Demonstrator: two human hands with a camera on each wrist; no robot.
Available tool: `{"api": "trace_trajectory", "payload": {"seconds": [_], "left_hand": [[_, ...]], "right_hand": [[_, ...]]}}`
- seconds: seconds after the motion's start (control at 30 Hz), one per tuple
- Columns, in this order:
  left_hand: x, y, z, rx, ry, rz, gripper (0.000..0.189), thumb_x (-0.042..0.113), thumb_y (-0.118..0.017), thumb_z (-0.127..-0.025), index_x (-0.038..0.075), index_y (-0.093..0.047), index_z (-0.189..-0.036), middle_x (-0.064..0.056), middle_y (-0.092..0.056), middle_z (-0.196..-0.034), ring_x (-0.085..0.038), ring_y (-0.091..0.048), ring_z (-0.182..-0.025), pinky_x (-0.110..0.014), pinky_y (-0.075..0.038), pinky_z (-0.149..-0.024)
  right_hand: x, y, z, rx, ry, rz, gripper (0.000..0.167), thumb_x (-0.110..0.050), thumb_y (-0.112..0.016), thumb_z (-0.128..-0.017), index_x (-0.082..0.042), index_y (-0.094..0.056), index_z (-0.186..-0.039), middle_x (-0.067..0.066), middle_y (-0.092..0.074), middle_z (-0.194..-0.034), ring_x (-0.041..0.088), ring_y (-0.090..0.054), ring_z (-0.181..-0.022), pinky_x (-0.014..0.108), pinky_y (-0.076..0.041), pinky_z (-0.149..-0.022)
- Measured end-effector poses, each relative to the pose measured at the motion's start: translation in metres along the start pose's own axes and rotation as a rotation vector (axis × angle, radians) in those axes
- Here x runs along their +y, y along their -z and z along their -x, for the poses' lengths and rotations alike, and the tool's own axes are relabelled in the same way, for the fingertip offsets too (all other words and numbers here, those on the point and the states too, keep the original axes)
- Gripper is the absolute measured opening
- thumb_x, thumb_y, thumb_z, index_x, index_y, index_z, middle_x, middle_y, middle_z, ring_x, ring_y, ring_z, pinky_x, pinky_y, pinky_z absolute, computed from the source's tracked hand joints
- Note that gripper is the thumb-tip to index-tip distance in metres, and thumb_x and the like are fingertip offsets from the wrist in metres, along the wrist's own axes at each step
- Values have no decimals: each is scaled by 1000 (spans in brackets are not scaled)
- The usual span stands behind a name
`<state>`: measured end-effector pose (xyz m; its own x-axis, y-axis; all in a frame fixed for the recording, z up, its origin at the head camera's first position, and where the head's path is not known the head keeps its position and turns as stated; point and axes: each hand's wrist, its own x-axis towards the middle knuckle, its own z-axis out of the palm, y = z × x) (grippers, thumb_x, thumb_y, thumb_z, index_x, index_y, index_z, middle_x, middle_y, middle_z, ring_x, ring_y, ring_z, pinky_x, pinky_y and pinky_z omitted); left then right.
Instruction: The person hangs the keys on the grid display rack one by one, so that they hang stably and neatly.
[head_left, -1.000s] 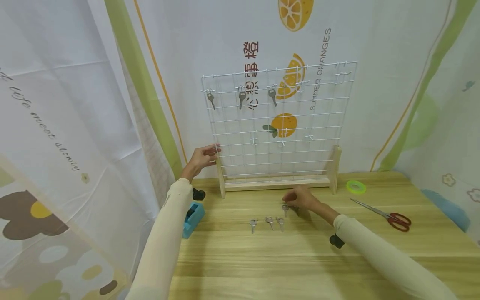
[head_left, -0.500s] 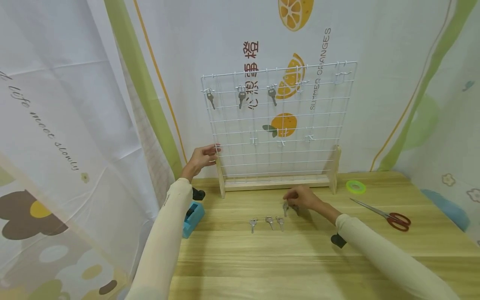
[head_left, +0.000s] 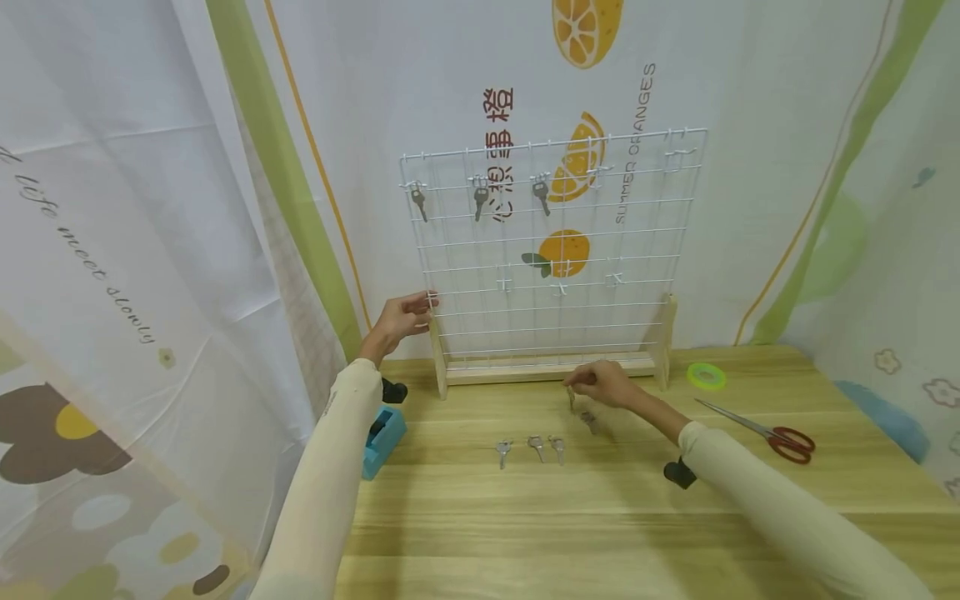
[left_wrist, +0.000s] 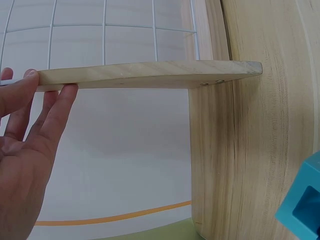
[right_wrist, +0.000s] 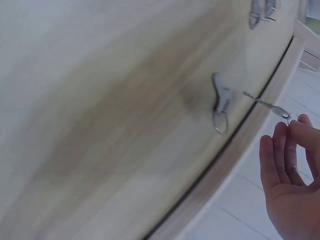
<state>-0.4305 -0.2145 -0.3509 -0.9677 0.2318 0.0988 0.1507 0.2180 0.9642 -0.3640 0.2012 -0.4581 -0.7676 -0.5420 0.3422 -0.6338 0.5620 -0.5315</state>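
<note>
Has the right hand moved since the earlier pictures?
Yes: in the head view, the right hand has moved slightly up the picture, toward the wooden rack base.

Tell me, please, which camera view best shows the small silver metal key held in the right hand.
The right wrist view: the small silver metal key looks largest there, its whole length visible outside the right hand. The head view shows it tiny, below that hand; the left wrist view does not show it.

A wooden table (head_left: 465, 533) carries a rack (head_left: 510, 374) far off. Four keys (head_left: 536, 447) lie mid-table, a dispenser (head_left: 386, 444) left, tape (head_left: 707, 387) and scissors (head_left: 772, 435) right.
</note>
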Motion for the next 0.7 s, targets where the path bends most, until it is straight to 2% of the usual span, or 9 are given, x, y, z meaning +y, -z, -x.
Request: {"api": "trace_trajectory", "payload": {"seconds": [0.1,0.33,0.57,0.7], "left_hand": [[0,0,0,-2,-7,-1,52,-7,-56,-104,5,-49,-155,-21,-53,-152,-37,-52,-139,-51,-49,-110],[0,0,0,-12,-9,0,53,-7,-55,-104,4,-47,-156,-21,-52,-153,-36,-50,-141,-52,-48,-111],[1,2,2,-9,-3,-22,51,-5,-58,-104,5,-51,-154,-19,-53,-153,-35,-50,-142,-49,-50,-110],[1,1,1,-15,-7,-18,52,-5,-57,-104,5,-50,-154,-19,-52,-154,-35,-49,-142,-51,-49,-110]], "right_hand": [[-4,8,-4,35,8,37,10,2,-73,-94,3,-79,-102,17,-78,-99,31,-77,-86,33,-65,-74],[-23,42,-11,62,-39,52,14,0,-72,-96,3,-79,-108,18,-78,-100,31,-77,-85,36,-64,-71],[-47,80,-18,92,-56,84,16,0,-71,-97,3,-78,-111,19,-78,-105,35,-76,-91,44,-64,-80],[-56,100,-22,104,-77,102,17,-3,-72,-97,2,-78,-113,18,-78,-105,33,-76,-91,40,-64,-77]]}}
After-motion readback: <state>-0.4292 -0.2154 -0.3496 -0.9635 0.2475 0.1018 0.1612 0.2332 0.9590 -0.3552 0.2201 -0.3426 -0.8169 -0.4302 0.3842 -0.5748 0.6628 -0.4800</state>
